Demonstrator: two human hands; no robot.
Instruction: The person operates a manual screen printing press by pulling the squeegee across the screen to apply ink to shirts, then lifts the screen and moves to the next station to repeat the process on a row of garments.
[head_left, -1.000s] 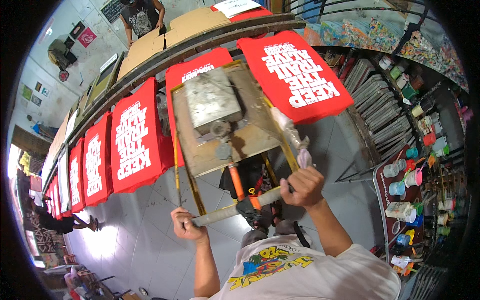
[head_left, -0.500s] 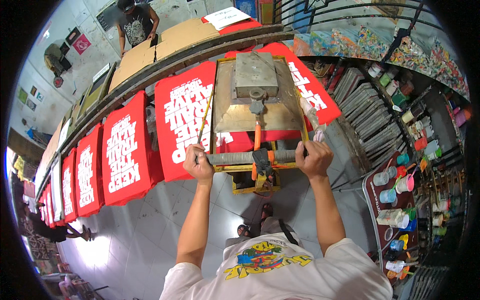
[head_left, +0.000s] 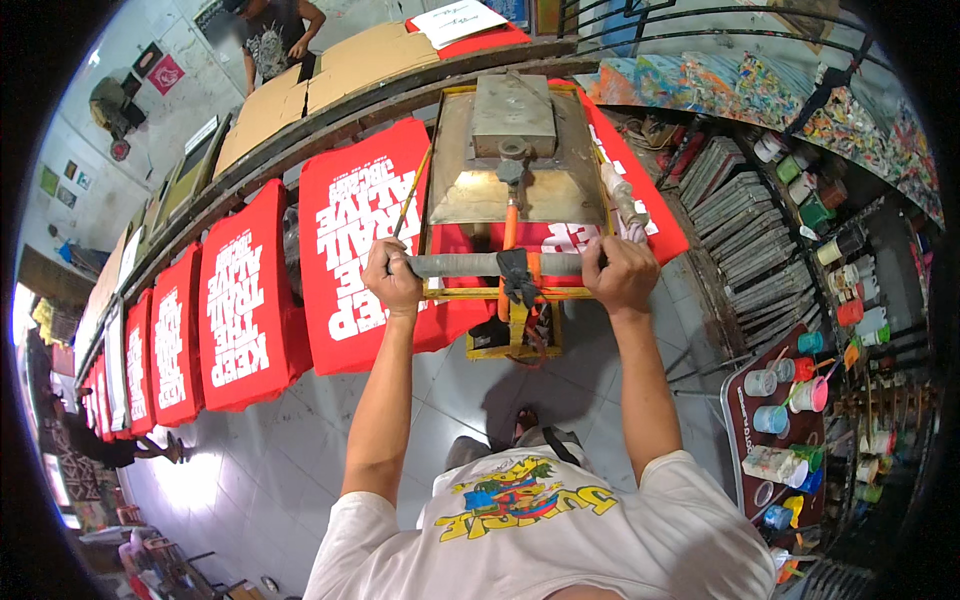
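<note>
My left hand (head_left: pixel 392 275) and my right hand (head_left: pixel 622 272) are closed round the two ends of a grey, tape-wrapped handlebar (head_left: pixel 455 265). The bar belongs to a flash dryer on a yellow metal frame (head_left: pixel 545 350). Its metal hood (head_left: pixel 460 200) carries a square metal box (head_left: pixel 513 115). An orange rod (head_left: pixel 511 228) and black wrapping (head_left: pixel 518 280) sit at the bar's middle. Beneath the hood is a red shirt with white lettering, mostly hidden. Another red printed shirt (head_left: pixel 345 160) lies just left of the dryer.
More red shirts (head_left: pixel 240 300) hang in a row along the left bench. Cardboard sheets (head_left: pixel 370 75) cover its back, where another person (head_left: pixel 275 40) stands. At right are stacked screen frames (head_left: pixel 730 230) and a brown table (head_left: pixel 745 400) with paint cups. Grey floor tiles (head_left: pixel 320 440) lie below.
The handlebar and both hands have moved forward, away from my body. More of the white lettering shows below the hood. My grip on the bar is unchanged.
</note>
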